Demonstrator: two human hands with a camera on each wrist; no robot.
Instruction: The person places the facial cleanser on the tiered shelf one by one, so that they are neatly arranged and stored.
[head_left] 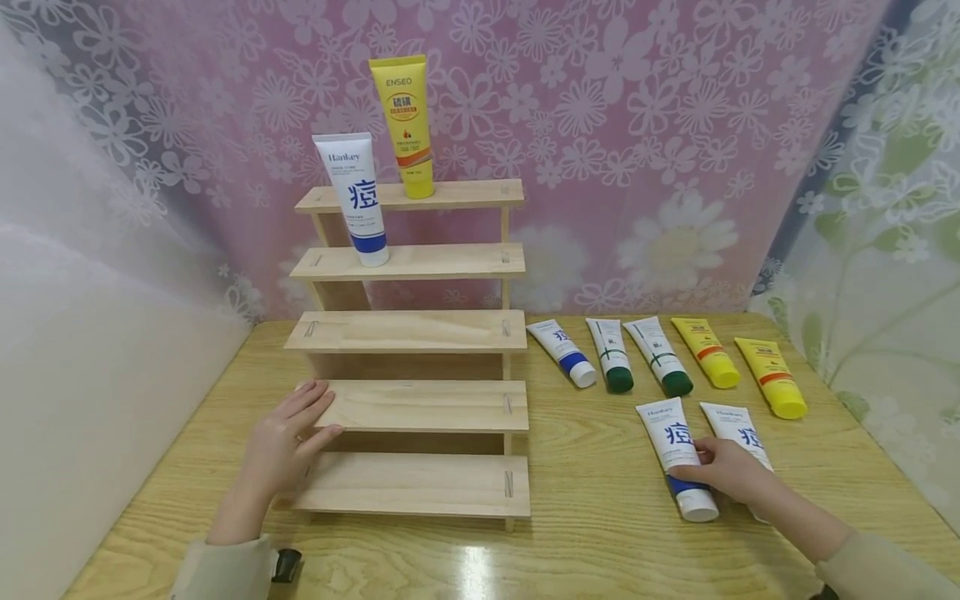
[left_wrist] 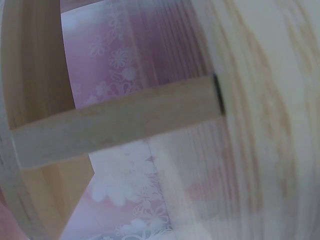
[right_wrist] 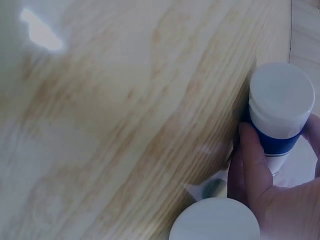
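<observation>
My left hand (head_left: 281, 442) rests at the left end of the second-lowest step of a wooden tiered display stand (head_left: 435, 406), fingers laid over the board and thumb by its front edge. At the right, my right hand (head_left: 723, 467) holds a white squeeze tube (head_left: 670, 425) with blue lettering and a blue band, thumb and fingers on its two sides near the cap. The right wrist view shows the tube's white cap (right_wrist: 282, 97) and the fingers (right_wrist: 255, 165) against it. Beside it lies a matching white tube (head_left: 735, 421), partly hidden by that hand.
A yellow tube (head_left: 405, 125) stands on the top step, a white-and-blue one (head_left: 356, 196) on the step below. Behind the right hand lie another white-and-blue tube (head_left: 562, 350), two green-capped tubes (head_left: 609, 346) and two yellow tubes (head_left: 705, 350). A floral curtain (head_left: 637, 125) hangs behind the table.
</observation>
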